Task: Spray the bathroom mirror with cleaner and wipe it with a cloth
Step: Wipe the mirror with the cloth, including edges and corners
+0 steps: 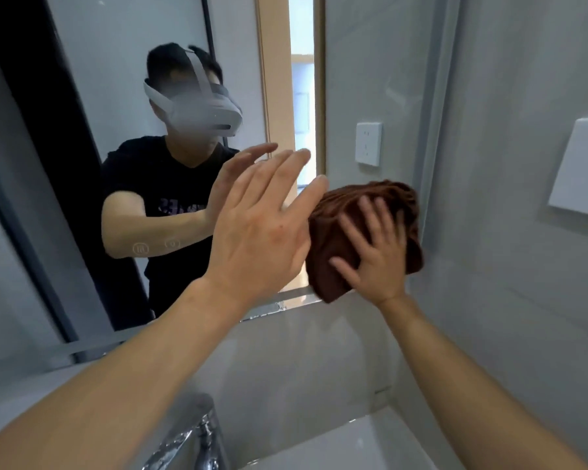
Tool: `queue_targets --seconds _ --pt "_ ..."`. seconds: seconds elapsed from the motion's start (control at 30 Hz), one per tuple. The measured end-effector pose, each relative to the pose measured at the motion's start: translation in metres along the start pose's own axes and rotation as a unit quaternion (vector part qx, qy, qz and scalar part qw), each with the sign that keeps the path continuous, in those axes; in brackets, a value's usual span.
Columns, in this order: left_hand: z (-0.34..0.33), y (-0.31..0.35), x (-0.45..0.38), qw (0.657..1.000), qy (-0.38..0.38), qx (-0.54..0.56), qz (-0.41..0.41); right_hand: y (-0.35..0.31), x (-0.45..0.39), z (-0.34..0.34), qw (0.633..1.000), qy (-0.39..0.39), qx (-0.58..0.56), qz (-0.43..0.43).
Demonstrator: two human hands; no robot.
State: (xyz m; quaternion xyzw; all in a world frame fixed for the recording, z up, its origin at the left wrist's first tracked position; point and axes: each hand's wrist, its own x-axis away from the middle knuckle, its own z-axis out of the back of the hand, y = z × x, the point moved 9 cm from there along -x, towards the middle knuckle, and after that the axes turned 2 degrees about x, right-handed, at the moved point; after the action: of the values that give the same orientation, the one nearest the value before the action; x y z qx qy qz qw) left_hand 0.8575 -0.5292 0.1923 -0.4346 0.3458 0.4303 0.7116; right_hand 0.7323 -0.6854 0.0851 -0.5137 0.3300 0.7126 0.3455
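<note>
The bathroom mirror fills the upper left of the head view; its right edge runs down near the middle. A bunched brown cloth is pressed against the mirror's lower right corner, overlapping the grey wall. My right hand lies spread on the cloth with fingers apart, pressing it flat. My left hand is raised just left of the cloth with straight fingers, holding nothing, close to the glass. No spray bottle is in view.
A chrome tap and a white basin lie below my arms. White wall sockets and a white wall box sit on the grey tiles to the right. The mirror reflects a person in a headset.
</note>
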Motion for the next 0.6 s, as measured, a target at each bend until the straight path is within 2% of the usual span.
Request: queue_targets --seconds 0.1,0.13,0.27,0.37,0.6 --pt "-0.011 -0.009 0.009 1.0 -0.017 -0.01 0.009 0.039 0.038 -0.008 0.974 0.022 -0.002 -0.227" --pt "-0.014 -0.012 0.014 1.0 -0.022 -0.013 0.012 0.04 0.048 -0.011 0.961 0.025 -0.004 -0.274" --pt "-0.021 -0.022 0.033 0.999 -0.036 -0.012 0.025 0.015 0.059 -0.016 0.941 0.036 -0.02 -0.336" --pt "-0.015 -0.03 0.046 0.999 -0.035 -0.007 0.041 -0.023 0.062 -0.02 0.949 0.019 -0.027 -0.314" --pt "0.046 -0.086 0.086 0.993 0.033 -0.034 0.105 -0.172 0.053 -0.03 0.993 -0.021 -0.066 -0.096"
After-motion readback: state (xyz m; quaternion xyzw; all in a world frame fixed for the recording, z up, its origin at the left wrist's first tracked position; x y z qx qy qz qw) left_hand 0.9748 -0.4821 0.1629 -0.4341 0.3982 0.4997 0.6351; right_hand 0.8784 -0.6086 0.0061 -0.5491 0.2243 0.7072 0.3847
